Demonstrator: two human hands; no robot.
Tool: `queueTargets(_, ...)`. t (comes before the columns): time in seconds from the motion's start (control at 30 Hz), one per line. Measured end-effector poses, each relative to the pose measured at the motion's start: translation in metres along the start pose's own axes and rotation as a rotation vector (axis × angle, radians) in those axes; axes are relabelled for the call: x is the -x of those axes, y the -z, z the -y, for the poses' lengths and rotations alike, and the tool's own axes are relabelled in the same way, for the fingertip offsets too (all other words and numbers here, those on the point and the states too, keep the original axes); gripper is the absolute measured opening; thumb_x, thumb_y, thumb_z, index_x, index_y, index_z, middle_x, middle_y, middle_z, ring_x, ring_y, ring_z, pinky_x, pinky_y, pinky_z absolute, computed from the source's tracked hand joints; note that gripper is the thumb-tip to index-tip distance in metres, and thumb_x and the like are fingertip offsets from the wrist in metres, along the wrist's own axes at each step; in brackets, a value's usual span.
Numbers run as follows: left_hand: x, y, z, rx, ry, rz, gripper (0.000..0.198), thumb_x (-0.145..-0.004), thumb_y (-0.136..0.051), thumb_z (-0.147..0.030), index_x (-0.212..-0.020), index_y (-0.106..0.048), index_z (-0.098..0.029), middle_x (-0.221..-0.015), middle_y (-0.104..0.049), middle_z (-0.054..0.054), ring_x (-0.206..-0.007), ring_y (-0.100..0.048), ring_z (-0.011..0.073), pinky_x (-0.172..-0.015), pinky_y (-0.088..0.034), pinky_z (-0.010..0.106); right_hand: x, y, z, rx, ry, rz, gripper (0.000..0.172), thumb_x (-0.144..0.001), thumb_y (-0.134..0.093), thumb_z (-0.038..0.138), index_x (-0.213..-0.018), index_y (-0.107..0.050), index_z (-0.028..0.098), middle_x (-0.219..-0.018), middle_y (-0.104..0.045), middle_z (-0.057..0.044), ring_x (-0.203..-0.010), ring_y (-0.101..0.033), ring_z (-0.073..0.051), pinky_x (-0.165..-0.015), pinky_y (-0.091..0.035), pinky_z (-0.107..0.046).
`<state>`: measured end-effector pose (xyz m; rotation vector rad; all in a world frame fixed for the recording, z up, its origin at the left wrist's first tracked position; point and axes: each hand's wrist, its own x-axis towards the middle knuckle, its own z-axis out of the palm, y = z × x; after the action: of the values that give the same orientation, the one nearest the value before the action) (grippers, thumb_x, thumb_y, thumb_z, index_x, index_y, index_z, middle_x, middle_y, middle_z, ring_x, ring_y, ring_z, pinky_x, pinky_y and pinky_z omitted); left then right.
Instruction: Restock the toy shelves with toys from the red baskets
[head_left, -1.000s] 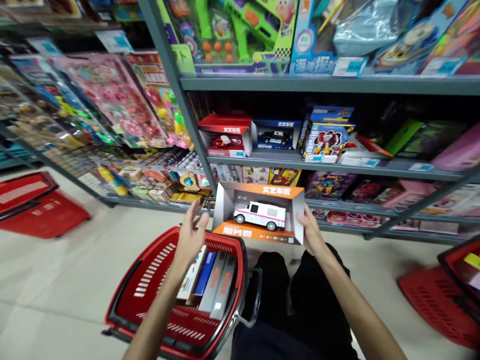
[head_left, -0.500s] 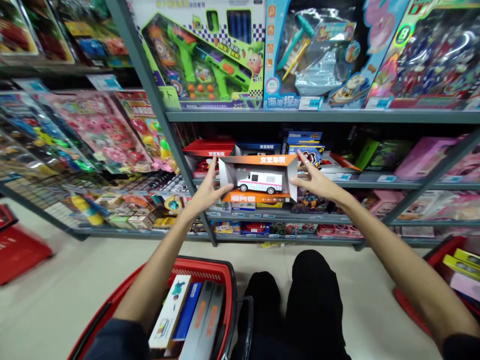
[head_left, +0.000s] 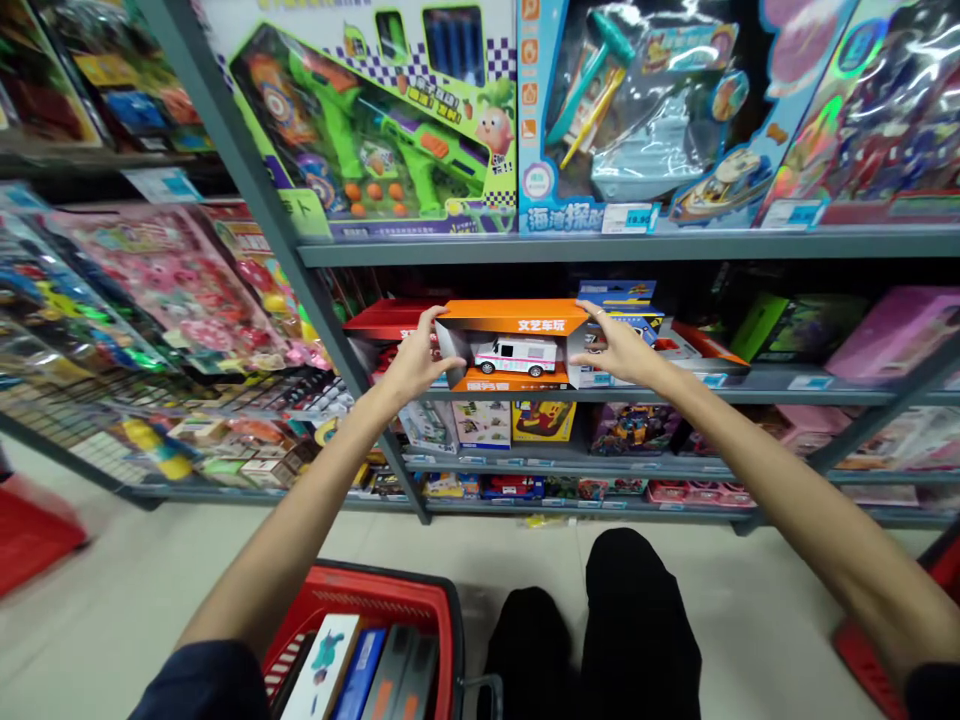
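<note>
Holds an orange toy-van box [head_left: 517, 314] by its two ends, with the left hand [head_left: 415, 362] at its 9 o'clock and the right hand [head_left: 621, 350] at its 3 o'clock. Curves the left hand half open around its end, fingers over the top corner, thumb lower on the front edge. Spreads the right hand likewise, fingers at the top corner, thumb low by the end panel. Shows a white toy van [head_left: 517, 354] inside the open front, nose towards 9 o'clock. Has the box near the centre of view, at the front edge of the middle shelf [head_left: 765, 386]; cannot tell if resting fully there or partly held up. At 9 o'clock, partly behind the left hand, a red box [head_left: 384, 316]; at 2 o'clock, behind the right hand, a blue-and-yellow box [head_left: 619, 292]. At 11 o'clock, on the upper shelf [head_left: 615, 249], a boxed green toy-gun set [head_left: 367, 130]; at 1 o'clock, a light-blue box [head_left: 652, 120]. At 7 o'clock, a red basket [head_left: 375, 592] with a white box [head_left: 322, 665], a blue box [head_left: 360, 675] and grey boxes [head_left: 391, 672] inside.
</note>
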<state>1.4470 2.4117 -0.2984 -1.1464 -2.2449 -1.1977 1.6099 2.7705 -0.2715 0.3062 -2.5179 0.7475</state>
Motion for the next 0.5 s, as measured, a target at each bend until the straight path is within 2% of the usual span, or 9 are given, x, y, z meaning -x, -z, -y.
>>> queueTargets(0.1, -0.001, -0.011, 0.018, -0.095, -0.019, -0.020, 0.097, -0.075, -0.090, -0.027, -0.158, -0.039, -0.022, -0.118, -0.071, 0.011, -0.092, -0.072, 0.0238, -0.092, -0.061, 0.043, 0.002, -0.016, -0.008, 0.126, 0.029, -0.049, 0.097, -0.088, -0.082, 0.029, -0.169, -0.031, 0.019, -0.163, -0.050, -0.020, -0.149, -0.052, -0.040, -0.125, -0.043, -0.062)
queueTargets(0.17, 0.001, -0.019, 0.028, -0.128, -0.023, -0.036, 0.095, -0.078, -0.089, -0.028, -0.159, -0.039, -0.020, -0.119, -0.072, 0.012, -0.093, -0.072, 0.0243, -0.094, -0.061, 0.045, 0.004, -0.028, -0.010, 0.167, 0.014, -0.070, 0.094, -0.091, -0.078, 0.028, -0.170, -0.028, 0.019, -0.160, -0.050, -0.020, -0.149, -0.051, -0.040, -0.126, -0.041, -0.062)
queueTargets(0.23, 0.001, -0.025, 0.033, -0.148, -0.025, -0.064, 0.091, -0.082, -0.086, -0.030, -0.159, -0.039, -0.019, -0.133, -0.068, 0.017, -0.100, -0.072, 0.0257, -0.099, -0.059, 0.045, 0.004, -0.038, -0.010, 0.182, -0.023, -0.083, 0.093, -0.093, -0.074, 0.028, -0.171, -0.024, 0.020, -0.158, -0.051, -0.020, -0.146, -0.053, -0.039, -0.126, -0.041, -0.062)
queueTargets(0.33, -0.005, -0.030, 0.036, -0.191, -0.060, -0.098, 0.083, -0.086, -0.083, -0.032, -0.158, -0.042, -0.019, -0.152, -0.057, 0.021, -0.122, -0.068, 0.0308, -0.110, -0.054, 0.047, -0.003, -0.047, -0.009, 0.192, -0.075, -0.104, 0.091, -0.095, -0.070, 0.027, -0.172, -0.022, 0.019, -0.158, -0.049, -0.020, -0.141, -0.057, -0.039, -0.125, -0.043, -0.059)
queueTargets(0.5, -0.023, -0.034, 0.028, -0.411, -0.086, -0.080, 0.078, -0.092, -0.077, -0.029, -0.159, -0.041, -0.012, -0.145, -0.056, 0.025, -0.138, -0.056, 0.0419, -0.118, -0.045, 0.058, -0.018, -0.050, -0.005, 0.256, -0.083, -0.118, 0.084, -0.096, -0.067, 0.023, -0.169, -0.026, 0.013, -0.157, -0.047, -0.023, -0.139, -0.058, -0.039, -0.123, -0.047, -0.057)
